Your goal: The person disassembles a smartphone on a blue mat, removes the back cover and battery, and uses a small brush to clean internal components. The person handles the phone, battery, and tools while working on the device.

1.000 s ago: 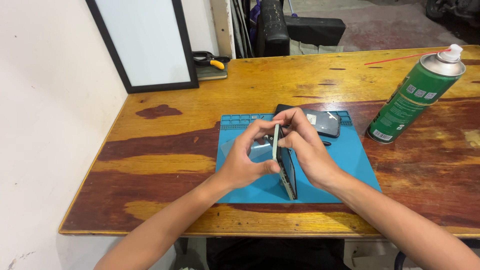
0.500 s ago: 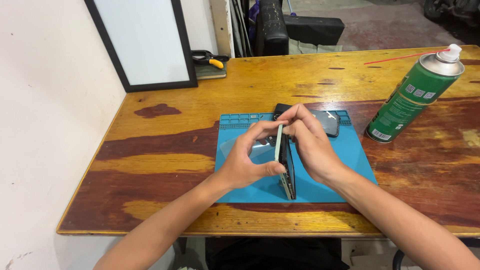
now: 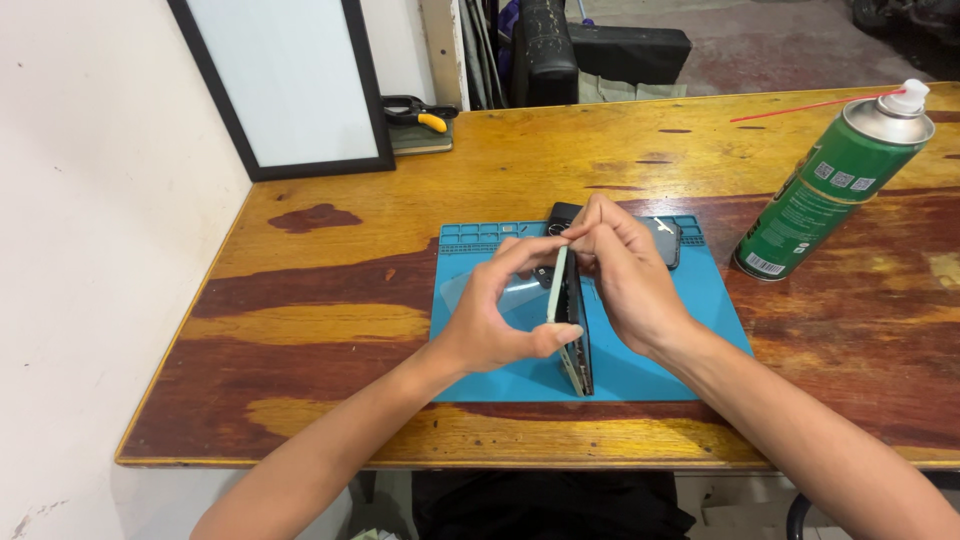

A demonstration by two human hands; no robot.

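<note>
A smartphone [image 3: 572, 335] stands on its long edge on the blue work mat [image 3: 660, 365], its pale back facing left. My left hand [image 3: 495, 315] grips it from the left, thumb on the lower edge and fingers at the top. My right hand [image 3: 625, 275] pinches the phone's upper end from the right. A clear thin sheet [image 3: 505, 293] lies on the mat behind my left hand. A second dark phone [image 3: 663, 238] lies flat at the mat's far edge, partly hidden by my right hand.
A green spray can [image 3: 830, 185] with a white cap and red straw stands right of the mat. A black-framed white board [image 3: 285, 80] leans on the wall at the back left, pliers with yellow handles [image 3: 415, 113] beside it. The wooden table [image 3: 330, 300] ends near me.
The phone has been tipped a little more upright between my hands, and both hands have shifted slightly along its top end. Everything else stays put.
</note>
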